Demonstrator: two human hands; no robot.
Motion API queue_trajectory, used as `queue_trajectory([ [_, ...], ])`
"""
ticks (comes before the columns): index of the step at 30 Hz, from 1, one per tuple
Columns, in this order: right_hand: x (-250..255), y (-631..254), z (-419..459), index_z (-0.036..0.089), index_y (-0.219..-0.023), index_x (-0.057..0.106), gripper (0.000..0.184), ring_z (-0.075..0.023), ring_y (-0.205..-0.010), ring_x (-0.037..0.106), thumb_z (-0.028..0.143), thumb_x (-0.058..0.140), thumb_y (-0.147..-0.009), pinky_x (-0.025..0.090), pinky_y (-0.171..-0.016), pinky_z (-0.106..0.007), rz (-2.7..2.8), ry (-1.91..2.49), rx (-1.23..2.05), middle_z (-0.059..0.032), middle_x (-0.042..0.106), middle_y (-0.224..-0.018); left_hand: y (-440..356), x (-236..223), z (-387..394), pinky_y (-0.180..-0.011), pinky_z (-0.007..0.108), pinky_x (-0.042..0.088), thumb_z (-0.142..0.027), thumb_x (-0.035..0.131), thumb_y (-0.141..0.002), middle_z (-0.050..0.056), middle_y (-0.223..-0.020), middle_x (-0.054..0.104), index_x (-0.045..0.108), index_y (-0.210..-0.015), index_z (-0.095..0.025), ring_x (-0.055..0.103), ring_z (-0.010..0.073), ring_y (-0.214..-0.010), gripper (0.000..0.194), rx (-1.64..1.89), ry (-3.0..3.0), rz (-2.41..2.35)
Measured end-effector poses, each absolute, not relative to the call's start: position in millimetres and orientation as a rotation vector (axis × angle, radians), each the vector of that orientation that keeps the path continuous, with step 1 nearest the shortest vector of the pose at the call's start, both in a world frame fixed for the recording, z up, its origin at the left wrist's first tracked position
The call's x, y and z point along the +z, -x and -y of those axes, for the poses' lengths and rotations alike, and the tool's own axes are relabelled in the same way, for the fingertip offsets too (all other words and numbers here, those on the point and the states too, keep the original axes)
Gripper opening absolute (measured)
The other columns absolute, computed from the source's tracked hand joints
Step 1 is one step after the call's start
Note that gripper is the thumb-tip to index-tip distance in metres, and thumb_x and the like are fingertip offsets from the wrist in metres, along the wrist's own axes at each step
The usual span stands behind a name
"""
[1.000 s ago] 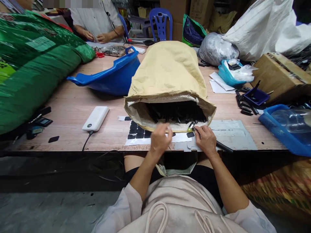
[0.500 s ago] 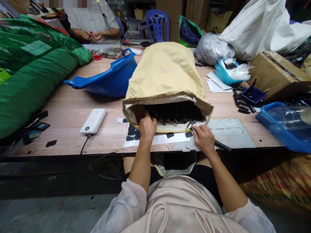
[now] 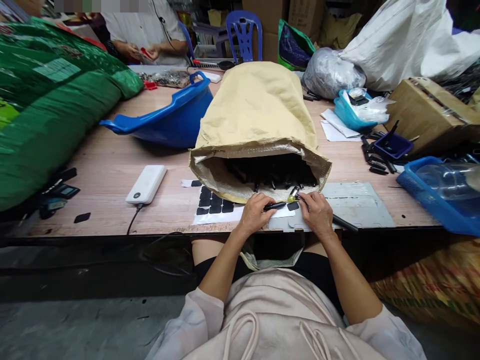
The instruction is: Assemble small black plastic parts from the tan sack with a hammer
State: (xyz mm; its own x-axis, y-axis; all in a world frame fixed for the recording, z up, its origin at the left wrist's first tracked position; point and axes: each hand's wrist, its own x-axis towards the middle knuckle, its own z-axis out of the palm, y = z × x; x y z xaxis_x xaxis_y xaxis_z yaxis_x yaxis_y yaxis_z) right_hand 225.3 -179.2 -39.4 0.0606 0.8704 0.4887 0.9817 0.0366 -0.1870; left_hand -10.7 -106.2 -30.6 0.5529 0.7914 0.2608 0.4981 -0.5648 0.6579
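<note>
My left hand (image 3: 256, 212) is closed on a slim black stick-like piece (image 3: 275, 205), which points right in front of the bag's mouth. My right hand (image 3: 315, 212) grips what looks like a small hammer, its silver head with a yellow-green end (image 3: 293, 193) near the bag's lower lip. The black handle (image 3: 345, 223) sticks out behind that hand. A tan paper sack (image 3: 258, 105) lies with its mouth towards me, holding many dark pieces (image 3: 272, 170). Under my hands lies a white sheet with black stickers (image 3: 215, 202), beside a grey board (image 3: 356, 205).
To the left are a white power bank (image 3: 147, 184) on a cable, a tilted blue basin (image 3: 168, 117) and green sacks (image 3: 67, 115). On the right sit a blue tray (image 3: 442, 195), a small purple box (image 3: 393, 146) and a carton (image 3: 431, 112). A person (image 3: 146, 35) works across the table.
My left hand has come out of the bag's mouth and moved right, now with a slim black piece in it. My right hand keeps its hold on the hammer in nearly the same place.
</note>
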Motion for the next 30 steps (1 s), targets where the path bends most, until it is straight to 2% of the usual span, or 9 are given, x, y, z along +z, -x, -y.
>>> queue_trajectory([
  [7,-29.3,-220.2,181.3,0.02,-0.12,0.073,0.03,-0.022,-0.089,0.059,0.027,0.047,-0.106,0.047,-0.079,-0.032,1.833,1.834,-0.344,-0.0076,0.067,-0.095,7.8,-36.1,100.0,-0.089,0.037,0.05,-0.028,0.081,-0.085,0.004,-0.094,0.072,0.075,-0.096,-0.022,0.063,0.0228,-0.093,0.014,0.748,-2.257,-1.056],
  [11,-17.6,-203.5,189.5,0.021,-0.127,0.069,0.033,-0.0207,-0.096,0.064,0.031,0.044,-0.108,0.053,-0.086,-0.031,1.711,1.707,-0.124,-0.0087,0.069,-0.103,7.8,-34.2,100.4,-0.09,0.037,0.05,-0.025,0.08,-0.085,0.004,-0.096,0.072,0.075,-0.097,-0.022,0.064,0.0231,-0.096,0.014,0.744,-2.226,-1.062],
  [17,-12.2,-180.5,197.4,0.023,-0.13,0.066,0.033,-0.0211,-0.096,0.068,0.032,0.044,-0.108,0.057,-0.089,-0.036,1.704,1.588,0.149,-0.0084,0.07,-0.101,7.0,-31.2,99.3,-0.092,0.037,0.05,-0.024,0.08,-0.083,0.004,-0.097,0.073,0.077,-0.097,-0.023,0.064,0.0239,-0.099,0.015,0.714,-2.16,-1.075],
  [24,-7.8,-166.9,200.5,0.023,-0.137,0.063,0.036,-0.0202,-0.102,0.068,0.025,0.044,-0.108,0.056,-0.093,-0.033,1.792,1.538,0.047,-0.0093,0.07,-0.109,6.7,-32.6,96.6,-0.091,0.037,0.05,-0.023,0.082,-0.082,0.004,-0.098,0.073,0.077,-0.1,-0.022,0.064,0.0242,-0.1,0.019,0.684,-2.143,-1.088],
  [30,-12.7,-167.4,200.8,0.024,-0.135,0.066,0.036,-0.0197,-0.093,0.068,0.026,0.042,-0.108,0.056,-0.085,-0.03,1.883,1.64,0.037,-0.0073,0.069,-0.1,6.0,-32.5,96.3,-0.09,0.036,0.05,-0.021,0.081,-0.082,0.004,-0.095,0.072,0.077,-0.097,-0.022,0.064,0.0232,-0.097,0.015,0.698,-2.143,-1.08],
])
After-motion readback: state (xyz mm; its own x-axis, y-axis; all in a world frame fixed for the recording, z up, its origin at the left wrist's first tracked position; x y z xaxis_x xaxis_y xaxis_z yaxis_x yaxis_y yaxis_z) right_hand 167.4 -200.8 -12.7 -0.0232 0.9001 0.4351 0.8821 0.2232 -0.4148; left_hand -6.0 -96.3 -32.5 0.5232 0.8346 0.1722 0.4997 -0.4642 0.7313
